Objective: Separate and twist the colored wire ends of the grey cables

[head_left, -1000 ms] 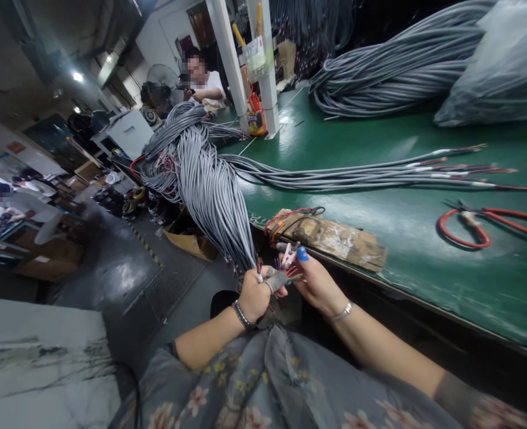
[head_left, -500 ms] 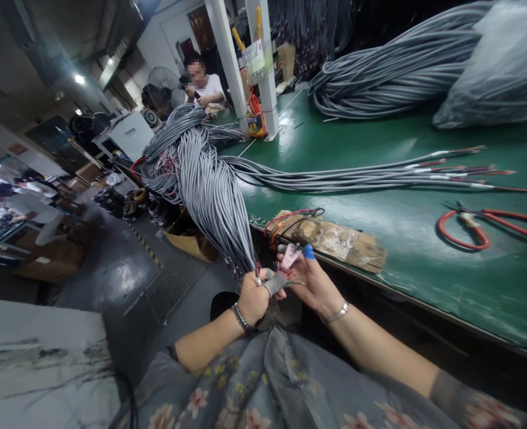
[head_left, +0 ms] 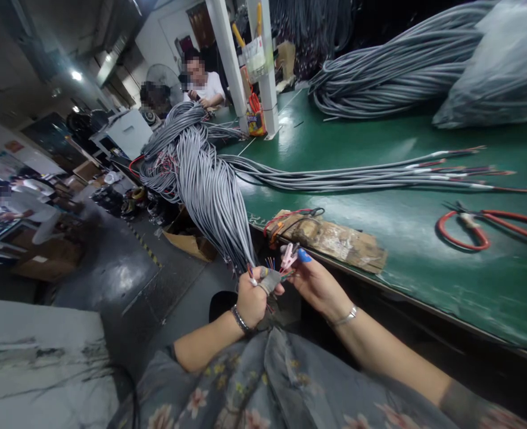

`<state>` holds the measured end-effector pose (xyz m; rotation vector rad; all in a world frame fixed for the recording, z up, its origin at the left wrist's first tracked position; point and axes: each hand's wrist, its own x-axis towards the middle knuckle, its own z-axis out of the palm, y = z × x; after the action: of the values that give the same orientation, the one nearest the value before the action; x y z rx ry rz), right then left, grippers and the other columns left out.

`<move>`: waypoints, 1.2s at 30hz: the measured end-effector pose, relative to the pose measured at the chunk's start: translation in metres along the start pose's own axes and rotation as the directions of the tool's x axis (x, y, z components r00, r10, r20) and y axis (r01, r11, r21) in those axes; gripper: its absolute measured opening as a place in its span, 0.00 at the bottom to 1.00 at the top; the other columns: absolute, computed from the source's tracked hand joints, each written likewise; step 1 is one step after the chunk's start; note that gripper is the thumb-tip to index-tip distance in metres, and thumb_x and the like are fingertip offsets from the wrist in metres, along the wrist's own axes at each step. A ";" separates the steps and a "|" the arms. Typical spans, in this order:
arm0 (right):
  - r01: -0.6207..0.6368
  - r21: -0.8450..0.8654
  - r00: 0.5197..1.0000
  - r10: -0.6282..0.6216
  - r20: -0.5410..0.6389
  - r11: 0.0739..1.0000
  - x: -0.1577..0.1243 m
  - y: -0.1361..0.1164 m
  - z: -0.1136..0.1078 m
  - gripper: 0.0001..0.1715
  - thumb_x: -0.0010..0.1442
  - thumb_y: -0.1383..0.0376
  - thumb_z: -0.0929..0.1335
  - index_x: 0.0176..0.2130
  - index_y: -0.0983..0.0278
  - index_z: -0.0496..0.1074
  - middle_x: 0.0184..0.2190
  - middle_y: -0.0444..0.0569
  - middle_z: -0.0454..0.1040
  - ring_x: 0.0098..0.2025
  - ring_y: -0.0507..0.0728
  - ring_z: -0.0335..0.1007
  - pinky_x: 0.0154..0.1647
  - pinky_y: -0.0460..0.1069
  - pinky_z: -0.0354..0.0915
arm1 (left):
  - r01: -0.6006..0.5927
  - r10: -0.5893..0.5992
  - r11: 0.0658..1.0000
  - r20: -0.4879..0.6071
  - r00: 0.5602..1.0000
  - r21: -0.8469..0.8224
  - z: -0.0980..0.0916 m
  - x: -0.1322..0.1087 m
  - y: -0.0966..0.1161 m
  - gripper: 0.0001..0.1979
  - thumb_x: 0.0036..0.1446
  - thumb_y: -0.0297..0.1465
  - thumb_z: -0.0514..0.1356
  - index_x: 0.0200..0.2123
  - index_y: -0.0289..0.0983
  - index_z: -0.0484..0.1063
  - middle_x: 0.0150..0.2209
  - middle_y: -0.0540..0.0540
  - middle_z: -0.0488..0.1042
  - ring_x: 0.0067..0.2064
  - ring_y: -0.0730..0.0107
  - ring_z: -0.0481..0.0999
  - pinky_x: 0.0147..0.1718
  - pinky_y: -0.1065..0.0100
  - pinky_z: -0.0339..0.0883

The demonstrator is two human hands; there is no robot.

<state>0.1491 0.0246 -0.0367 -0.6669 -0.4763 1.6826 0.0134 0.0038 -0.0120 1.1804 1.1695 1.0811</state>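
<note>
My left hand [head_left: 250, 298] is closed round the lower end of a thick bundle of grey cables [head_left: 209, 190] that hangs off the green bench edge. Thin coloured wire ends [head_left: 270, 262] stick up from that grip. My right hand [head_left: 317, 285] is closed in a pinch on a small pink tool [head_left: 287, 255] held right against those wire ends. A blue cover sits on one right fingertip. Both wrists wear bracelets, just in front of my lap.
A green bench [head_left: 379, 226] carries a worn wooden block with red wires [head_left: 330, 235], a laid-out row of grey cables [head_left: 370, 174], red-handled scissors [head_left: 482, 226], coiled cable [head_left: 392, 65] and a grey plastic bag [head_left: 499, 65]. White posts [head_left: 245, 65] stand behind; people work farther back.
My two hands have shifted slightly at the wire ends; the pink tool sits a little differently between my right fingers. The cable bundle stays in my left hand.
</note>
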 end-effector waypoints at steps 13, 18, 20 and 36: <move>0.005 -0.059 0.999 -0.003 0.034 0.998 0.013 0.013 -0.006 0.32 0.45 0.37 0.71 0.31 0.62 0.77 0.23 0.46 0.75 0.28 0.57 0.70 0.34 0.54 0.68 | -0.036 0.036 0.999 0.026 0.999 -0.016 -0.001 0.001 -0.006 0.20 0.49 0.47 0.66 0.22 0.34 0.73 0.19 0.47 0.74 0.22 0.73 0.71 0.24 0.72 0.66; -0.046 0.080 0.999 0.043 0.031 0.996 0.017 0.015 -0.010 0.24 0.44 0.44 0.76 0.29 0.60 0.78 0.24 0.44 0.77 0.25 0.54 0.69 0.32 0.52 0.69 | -0.014 0.014 1.000 0.019 1.000 0.003 0.001 0.003 -0.002 0.21 0.49 0.46 0.65 0.19 0.34 0.72 0.17 0.47 0.73 0.21 0.74 0.70 0.24 0.72 0.66; -0.040 0.106 0.999 0.040 0.001 0.994 0.018 0.016 -0.011 0.20 0.45 0.47 0.76 0.29 0.60 0.78 0.25 0.43 0.78 0.24 0.53 0.69 0.32 0.51 0.69 | -0.006 0.005 1.000 0.019 1.000 0.015 0.002 0.004 -0.002 0.21 0.49 0.46 0.65 0.18 0.34 0.71 0.17 0.47 0.73 0.21 0.74 0.69 0.25 0.72 0.66; -0.108 0.046 0.990 0.104 0.095 0.993 0.000 -0.003 -0.007 0.24 0.47 0.42 0.74 0.31 0.59 0.78 0.26 0.43 0.76 0.27 0.51 0.69 0.30 0.47 0.67 | -0.064 0.060 0.992 0.044 0.997 0.108 -0.007 -0.008 0.010 0.23 0.47 0.50 0.65 0.19 0.34 0.73 0.19 0.45 0.74 0.22 0.71 0.72 0.24 0.70 0.67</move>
<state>0.1559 0.0248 -0.0402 -0.5873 -0.4681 1.8262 0.0057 -0.0022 -0.0018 1.3251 1.1795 1.0459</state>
